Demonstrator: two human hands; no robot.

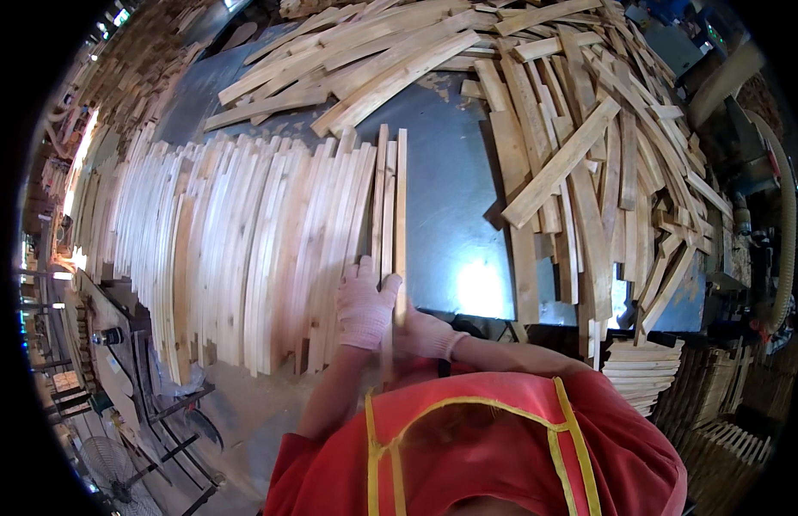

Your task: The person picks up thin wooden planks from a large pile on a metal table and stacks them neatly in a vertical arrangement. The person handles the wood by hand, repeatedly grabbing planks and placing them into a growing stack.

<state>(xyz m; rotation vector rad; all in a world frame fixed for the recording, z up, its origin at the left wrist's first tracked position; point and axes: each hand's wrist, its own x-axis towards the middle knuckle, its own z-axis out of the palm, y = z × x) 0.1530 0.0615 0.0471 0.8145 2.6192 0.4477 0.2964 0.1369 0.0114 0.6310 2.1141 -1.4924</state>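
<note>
My left hand (366, 306), in a pale pinkish glove, lies over the near part of a few narrow wooden strips (388, 198). Its fingers are stretched out and the thumb stands apart. Close beside it, my gloved right hand (426, 334) closes on the near end of the rightmost strip (402, 215); some of its fingers are hidden. These strips stand slightly apart from a long row of wooden strips (244, 249), packed side by side on my left with uneven ends.
A loose heap of boards (580, 172) covers the right side of the metal tabletop (451, 198), and more boards (373, 60) lie at the far side. Stacked strips (641, 374) stand below the right edge. A fan (111, 469) is at lower left, a ribbed hose (786, 224) far right.
</note>
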